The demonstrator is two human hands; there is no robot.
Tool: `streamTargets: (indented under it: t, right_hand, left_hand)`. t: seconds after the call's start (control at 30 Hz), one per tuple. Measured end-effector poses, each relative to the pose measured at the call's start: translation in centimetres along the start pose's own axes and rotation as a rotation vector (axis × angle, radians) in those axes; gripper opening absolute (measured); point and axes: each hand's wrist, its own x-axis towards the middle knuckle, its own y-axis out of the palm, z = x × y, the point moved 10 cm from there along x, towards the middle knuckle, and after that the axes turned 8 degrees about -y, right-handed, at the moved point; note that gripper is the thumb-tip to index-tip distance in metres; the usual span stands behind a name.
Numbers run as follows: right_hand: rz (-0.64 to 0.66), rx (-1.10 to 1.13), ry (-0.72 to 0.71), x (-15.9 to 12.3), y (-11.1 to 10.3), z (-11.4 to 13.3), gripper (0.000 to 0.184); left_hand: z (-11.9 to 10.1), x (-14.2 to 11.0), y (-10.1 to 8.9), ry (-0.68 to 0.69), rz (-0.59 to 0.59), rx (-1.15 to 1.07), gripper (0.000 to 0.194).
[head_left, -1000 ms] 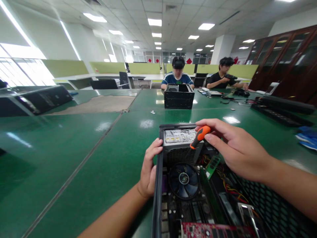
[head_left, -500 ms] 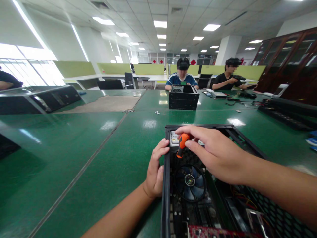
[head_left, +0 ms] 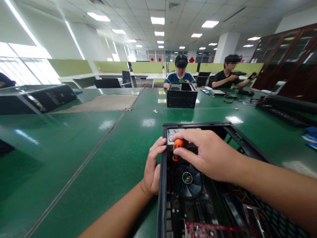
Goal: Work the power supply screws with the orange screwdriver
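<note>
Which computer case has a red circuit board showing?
The nearest case, against your left hand: a red board shows inside. The far case before the person in blue shows none, nor does the black box, back left.

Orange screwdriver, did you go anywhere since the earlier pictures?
Yes! The right hand has carried the orange screwdriver left across the open computer case, closer to the case's left edge. Its handle leans less sideways now. Nothing was let go or newly picked up. The left hand stayed at the case's left edge, and the fan stayed in place inside.
</note>
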Motion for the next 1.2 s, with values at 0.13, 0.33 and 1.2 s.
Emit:
streamTargets:
  t: [0.13, 0.33, 1.2]
  right_hand:
    - [-0.004, -0.004, 0.0, -0.1, 0.6, 0.2, 0.016]
    - [-0.06, -0.028, 0.004, -0.4, -0.5, 0.4, 0.036]
    - [-0.046, -0.086, 0.006, -0.6, -1.2, -0.1, 0.034]
  left_hand:
    - [0.2, -0.1, -0.1, -0.005, 0.005, 0.006, 0.052]
    - [0.3, 0.0, -0.1, -0.009, 0.0, -0.008, 0.051]
    - [0.3, -0.2, -0.2, -0.003, 0.005, -0.01, 0.053]
